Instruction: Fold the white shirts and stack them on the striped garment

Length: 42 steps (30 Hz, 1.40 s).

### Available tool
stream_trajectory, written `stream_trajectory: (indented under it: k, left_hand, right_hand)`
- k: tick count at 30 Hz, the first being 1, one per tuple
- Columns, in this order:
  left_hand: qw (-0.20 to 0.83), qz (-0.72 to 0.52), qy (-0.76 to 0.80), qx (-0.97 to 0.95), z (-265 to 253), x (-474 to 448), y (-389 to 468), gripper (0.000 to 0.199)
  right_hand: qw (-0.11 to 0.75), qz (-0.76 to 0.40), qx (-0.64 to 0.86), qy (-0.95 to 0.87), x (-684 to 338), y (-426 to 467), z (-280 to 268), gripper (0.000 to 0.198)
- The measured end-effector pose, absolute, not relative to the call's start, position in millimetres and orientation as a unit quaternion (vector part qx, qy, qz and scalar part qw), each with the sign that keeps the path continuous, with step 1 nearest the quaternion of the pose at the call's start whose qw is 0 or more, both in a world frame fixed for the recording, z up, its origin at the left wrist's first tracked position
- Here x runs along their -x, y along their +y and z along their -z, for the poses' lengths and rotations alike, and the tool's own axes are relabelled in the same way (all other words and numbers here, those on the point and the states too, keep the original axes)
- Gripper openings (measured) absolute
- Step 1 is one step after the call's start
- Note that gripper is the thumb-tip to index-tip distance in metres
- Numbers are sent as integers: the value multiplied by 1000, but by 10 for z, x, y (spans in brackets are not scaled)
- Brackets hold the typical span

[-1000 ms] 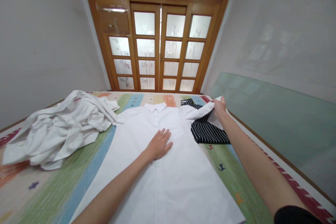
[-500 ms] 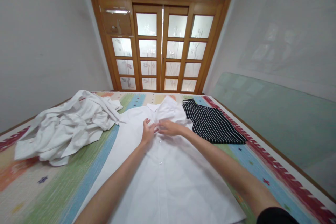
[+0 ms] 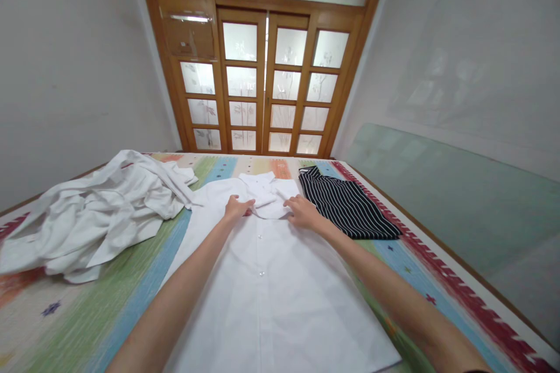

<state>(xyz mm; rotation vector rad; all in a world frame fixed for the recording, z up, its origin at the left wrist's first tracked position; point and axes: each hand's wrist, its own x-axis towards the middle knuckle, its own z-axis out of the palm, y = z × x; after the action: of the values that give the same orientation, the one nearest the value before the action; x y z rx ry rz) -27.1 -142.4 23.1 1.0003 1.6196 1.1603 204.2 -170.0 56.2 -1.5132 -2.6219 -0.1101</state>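
Note:
A white button-up shirt (image 3: 280, 291) lies front up before me, its collar toward the far end and clear buttons down the middle. My left hand (image 3: 237, 208) pinches the shirt's cloth on the left side of the chest, just below the collar. On the other side, my right hand (image 3: 303, 211) grips the cloth with bent fingers. Between the two hands the upper front is folded and bunched, with its edge curving from one hand to the other. A small reddish patch shows under my left fingertips; I cannot tell what it is.
A crumpled heap of white clothes (image 3: 114, 210) lies to the left. Black-and-white striped clothing (image 3: 345, 201) lies folded at the right. Everything rests on a striped, multicoloured bedspread (image 3: 87, 297). Beyond the far edge stand wooden doors (image 3: 265, 87) with glass panes; walls flank both sides.
My hands have moved apart from the shirt's middle, the right one outward to the right. The raised cloth at the collar has come down, and the collar now shows. The view shifts slightly.

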Motion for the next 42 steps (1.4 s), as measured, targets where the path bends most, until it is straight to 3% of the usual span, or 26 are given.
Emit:
stream_trajectory:
  k: [7, 12, 18, 25, 28, 33, 38, 42]
  left_hand:
    - [426, -484, 658, -388, -305, 167, -1252, 49]
    - [416, -546, 625, -372, -267, 314, -1359, 73]
    - [534, -513, 533, -411, -282, 473, -1574, 92]
    - [493, -432, 591, -471, -230, 430, -1531, 101]
    - [469, -423, 595, -497, -233, 427, -1492, 91]
    - [438, -554, 527, -472, -333, 537, -1446, 72]
    - [449, -648, 465, -403, -367, 764, -1399, 45]
    - [429, -719, 439, -326, -295, 895, -1377, 43]
  right_hand:
    - [10, 9, 545, -838, -2135, -1688, -546, 31]
    - [47, 2, 569, -821, -2153, -1389, -604, 28]
    - [122, -73, 517, -844, -2035, -900, -592, 40]
    - [-6, -53, 490, -870, -1841, -573, -530, 47]
    - [-5, -44, 509, -860, -1847, -486, -543, 42]
    - [5, -35, 547, -837, -2034, -355, -610, 28]
    - [44, -9, 594, -803, -2340, -275, -669, 26]
    - [97, -8, 620, -779, -2514, -260, -658, 25]
